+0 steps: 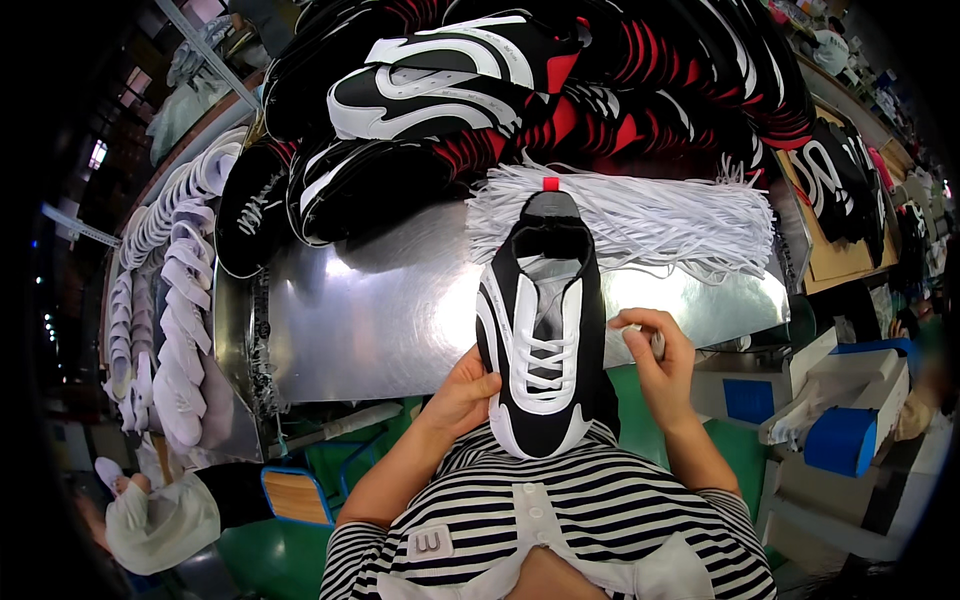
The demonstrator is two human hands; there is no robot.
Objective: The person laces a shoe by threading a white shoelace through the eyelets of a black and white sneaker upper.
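A black and white sneaker [545, 340] with a red heel tab stands in front of me, toe toward my body. White laces [546, 370] criss-cross the lower part of its throat, while grey lining shows in the upper part. My left hand [466, 392] grips the sneaker's left side near the toe, thumb on the upper. Off the shoe's right side, my right hand [656, 358] is raised with curled fingers, thumb and index close together. Something small and pale shows at those fingers, too small to name.
A bundle of white laces [640, 220] lies across the shiny metal table [400, 310] behind the sneaker. Black, white and red sneakers [440, 90] pile up at the back. White shoe parts [185, 330] stack at left; a blue-edged stool [297, 495] stands below.
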